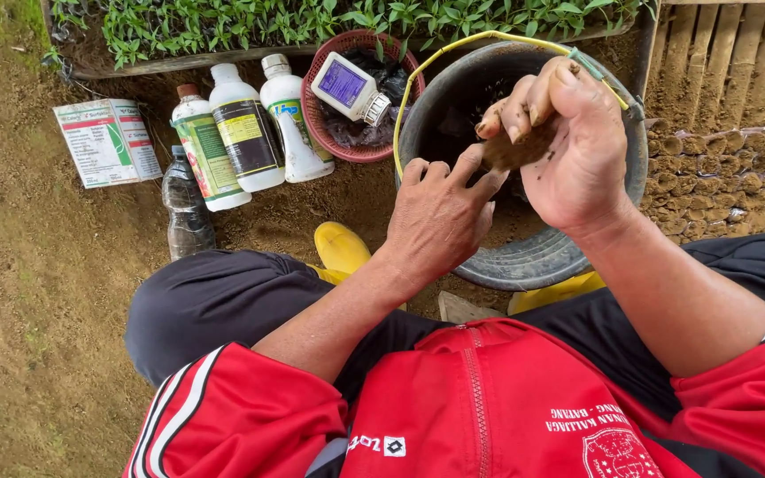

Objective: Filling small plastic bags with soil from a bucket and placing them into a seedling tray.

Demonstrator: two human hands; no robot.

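Head view, looking straight down: small brown clod of damp soil [513, 152], lumpy and crumbling, pressed between both hands above the mouth of a round dark-grey plastic bucket [524, 257] with a thin yellow wire handle [418, 75]. Right hand [568, 146] curled over the clod from above, fingers bent and soiled, thumb along the top, closed on the soil. Left hand [440, 217] just below and beside, fingers stretched upward, tips touching the underside of the same lump; not closed into a fist, rather supporting. Dark loose earth low inside the bucket, wall smeared with dirt.

Left of the bucket, round red woven plastic basket [325, 124] holding a white bottle with a purple label [347, 87] lying tilted on black plastic. Beside it on bare brown ground, standing close together: two white plastic bottles [263, 124], one with a dark label, and a bottle with a green-yellow label and brown cap [204, 150]. Clear plastic bottle [186, 208] lying in front of them, flat white packet with red and green print [106, 142] farther left. Green seedlings in a tray [250, 22] along the top edge. Rows of small cylindrical soil blocks [737, 168] at right, packed tight. Yellow rubber boot [340, 248] below the basket; red zip jacket [489, 398] and black trousers in the foreground.
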